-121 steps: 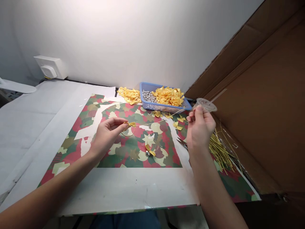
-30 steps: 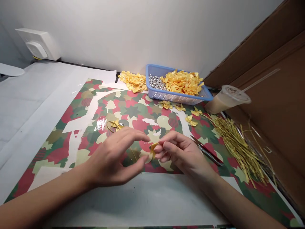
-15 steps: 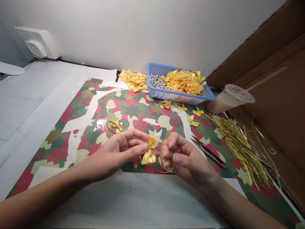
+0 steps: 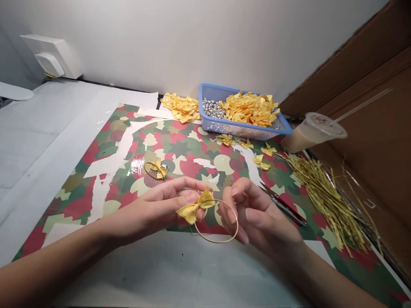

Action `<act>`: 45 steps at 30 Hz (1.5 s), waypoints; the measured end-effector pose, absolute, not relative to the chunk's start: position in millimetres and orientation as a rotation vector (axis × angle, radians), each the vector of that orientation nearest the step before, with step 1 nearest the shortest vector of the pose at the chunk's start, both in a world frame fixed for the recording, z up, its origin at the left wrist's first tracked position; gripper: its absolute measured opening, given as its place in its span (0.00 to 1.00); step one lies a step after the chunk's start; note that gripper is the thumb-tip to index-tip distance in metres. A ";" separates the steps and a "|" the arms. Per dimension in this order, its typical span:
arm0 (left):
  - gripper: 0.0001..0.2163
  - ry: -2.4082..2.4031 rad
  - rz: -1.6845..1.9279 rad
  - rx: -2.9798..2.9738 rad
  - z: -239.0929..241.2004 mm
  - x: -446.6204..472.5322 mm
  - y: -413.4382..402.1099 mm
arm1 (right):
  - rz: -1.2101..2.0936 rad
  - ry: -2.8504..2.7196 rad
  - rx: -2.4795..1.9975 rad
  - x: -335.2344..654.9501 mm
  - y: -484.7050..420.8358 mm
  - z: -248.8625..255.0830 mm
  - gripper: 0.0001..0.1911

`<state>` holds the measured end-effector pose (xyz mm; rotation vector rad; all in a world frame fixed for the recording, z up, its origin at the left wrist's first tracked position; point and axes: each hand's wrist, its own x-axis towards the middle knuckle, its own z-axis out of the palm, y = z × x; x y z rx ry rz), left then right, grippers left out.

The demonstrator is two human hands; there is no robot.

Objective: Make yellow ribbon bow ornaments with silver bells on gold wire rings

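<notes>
Both forearms reach in from the near edge, angled toward each other, and the two hands meet on the near side of the light-blue plastic basket [image 4: 245,131], well apart from it. The left hand [image 4: 175,205], out beyond the basket's left end, is turned sideways, its thumb and fingers pinching a shiny yellow fabric bow [image 4: 196,208]. The right hand [image 4: 266,218], in front of the basket's middle, is half curled and loose, thumb apart from the fingertips; whether those fingertips touch the cord cannot be told.

The bow is held in the air above the desk [image 4: 192,273], nearer the person than the basket's left end. It sits tilted, one wing low toward the left and the other raised toward the right, both wings creased and gathered at a narrow middle. A thin gold cord loop [image 4: 216,242] hangs from it, rounded and spread toward the right hand. A second yellow bow [image 4: 158,168], with its own gold loop and a small shiny silver ball [image 4: 164,166], lies left of the basket and closer to the person.
</notes>
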<state>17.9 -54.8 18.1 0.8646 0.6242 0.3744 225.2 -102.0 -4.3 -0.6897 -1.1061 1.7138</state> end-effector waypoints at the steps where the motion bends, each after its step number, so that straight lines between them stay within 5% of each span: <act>1: 0.10 0.622 0.362 0.834 18.8 18.0 -54.7 | 1.653 -1.150 -0.714 224.6 -102.8 -4.3 0.08; 11: 0.13 0.474 0.211 0.604 14.3 22.4 -58.5 | 1.154 -1.487 -0.919 218.0 -109.5 3.5 0.06; 24: 0.20 0.584 0.321 0.761 14.4 23.4 -55.6 | 1.418 -1.122 -1.115 215.7 -109.6 2.6 0.07; 33: 0.07 0.662 0.376 0.972 17.9 22.5 -57.5 | 1.530 -1.040 -1.101 217.5 -111.4 1.5 0.07; 45: 0.04 0.666 0.300 0.958 17.0 22.6 -54.4 | 1.651 -0.947 -1.068 217.9 -110.2 0.9 0.12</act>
